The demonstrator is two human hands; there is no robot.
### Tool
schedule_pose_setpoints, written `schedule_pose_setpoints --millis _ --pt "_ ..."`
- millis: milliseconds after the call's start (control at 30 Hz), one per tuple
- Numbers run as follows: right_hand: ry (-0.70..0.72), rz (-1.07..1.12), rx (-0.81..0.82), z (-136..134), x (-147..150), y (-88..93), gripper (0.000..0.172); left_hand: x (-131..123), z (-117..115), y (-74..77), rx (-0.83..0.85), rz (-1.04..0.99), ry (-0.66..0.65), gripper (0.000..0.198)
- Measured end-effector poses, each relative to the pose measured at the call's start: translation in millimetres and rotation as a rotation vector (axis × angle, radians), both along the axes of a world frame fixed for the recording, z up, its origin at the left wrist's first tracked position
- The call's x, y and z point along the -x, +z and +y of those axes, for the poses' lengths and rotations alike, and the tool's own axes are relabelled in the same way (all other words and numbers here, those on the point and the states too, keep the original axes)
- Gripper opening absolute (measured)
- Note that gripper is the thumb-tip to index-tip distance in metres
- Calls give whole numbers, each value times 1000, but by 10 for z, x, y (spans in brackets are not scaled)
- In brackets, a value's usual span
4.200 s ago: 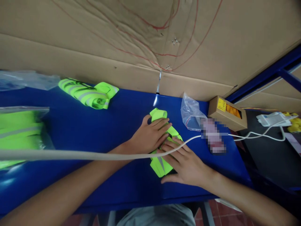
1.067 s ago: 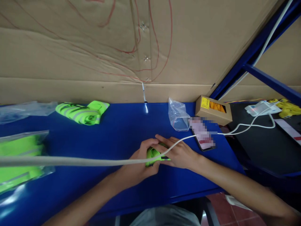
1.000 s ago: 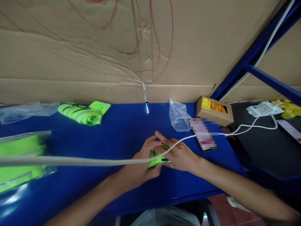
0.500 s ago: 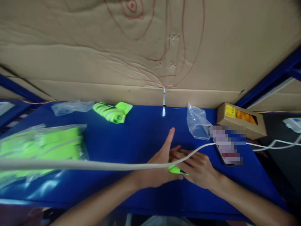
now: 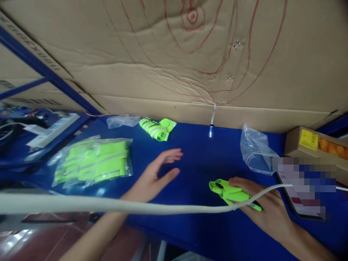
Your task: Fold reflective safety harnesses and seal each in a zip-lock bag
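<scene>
My right hand [image 5: 268, 204] grips a small folded bundle of neon-green fabric, apparently a reflective vest [image 5: 231, 191], low over the blue table [image 5: 190, 163]. Its fingers partly cover the bundle, and a white cable crosses in front. My left hand [image 5: 153, 177] is empty, thumb and fingers apart, to the left of that bundle. Beyond it, a rolled neon-green reflective vest [image 5: 154, 129] with silver stripes lies near the cardboard wall. Left of my left hand, several neon-green vests lie flat in clear plastic bags [image 5: 108, 159].
A white cable [image 5: 168, 209] runs across the view before my wrists. At right are an empty clear bag [image 5: 257, 150], a phone [image 5: 301, 197] and a cardboard box [image 5: 295, 143] with orange contents. Cardboard [image 5: 152, 83] walls the back; a power strip [image 5: 54, 129] lies far left.
My hands were together around the green bundle; now they are apart. The left has moved left and opened, while the right keeps the bundle. The view has turned left.
</scene>
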State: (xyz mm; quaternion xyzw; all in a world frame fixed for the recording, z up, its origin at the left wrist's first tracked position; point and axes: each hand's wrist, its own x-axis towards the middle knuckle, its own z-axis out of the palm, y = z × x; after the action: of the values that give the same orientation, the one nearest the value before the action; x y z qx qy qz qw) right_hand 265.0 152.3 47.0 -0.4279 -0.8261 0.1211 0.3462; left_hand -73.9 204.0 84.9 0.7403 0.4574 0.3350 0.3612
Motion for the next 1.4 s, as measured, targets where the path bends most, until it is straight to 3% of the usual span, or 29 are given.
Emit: schedule_pose_setpoints --millis 100,167,233,300,433,533,667,700,733,767,833,933,1033,1133,1200,1267,1400 --pt "-40 94 67 -1 45 -12 27 567 136 -38 -140 159 253 45" --pt "-72 146 155 -2 70 -17 27 943 355 19 -256 385 444 43" --pt "-105 176 254 1 79 -25 30 1250 668 116 -304 471 550 41" --pt "-130 191 326 8 75 -36 32 1438 1013 214 -433 598 706 42" --pt "-142 215 375 14 51 -60 32 1483 1485 345 -434 597 704 28" --pt "-154 242 410 11 44 -55 32 1371 1503 435 -493 484 772 20" --pt "-179 329 537 23 68 0 35 1022 1181 599 -618 193 860 24" --pt "-176 365 591 28 81 17 36 879 1076 632 -587 66 810 25" --pt "-164 409 648 32 96 32 37 714 974 651 -477 -318 735 21" --pt "-143 458 709 34 114 45 37 534 881 653 -435 -429 708 21" --pt "-83 564 838 31 150 63 40 155 732 587 -318 -506 637 22" --pt "-42 726 1009 32 189 77 46 -323 624 318 -95 -542 497 22" --pt "-122 846 1075 69 187 90 49 -551 622 -17 -36 -419 376 27" --pt "-188 866 1081 119 160 108 45 -563 603 -182 -324 7 300 23" --pt "-194 873 1110 137 149 118 46 -555 518 -147 -552 243 298 20" --pt "-194 896 1147 145 151 121 47 -599 375 -45 -650 370 248 16" --pt "-254 933 1168 155 156 112 48 -795 82 76 -538 579 29 26"
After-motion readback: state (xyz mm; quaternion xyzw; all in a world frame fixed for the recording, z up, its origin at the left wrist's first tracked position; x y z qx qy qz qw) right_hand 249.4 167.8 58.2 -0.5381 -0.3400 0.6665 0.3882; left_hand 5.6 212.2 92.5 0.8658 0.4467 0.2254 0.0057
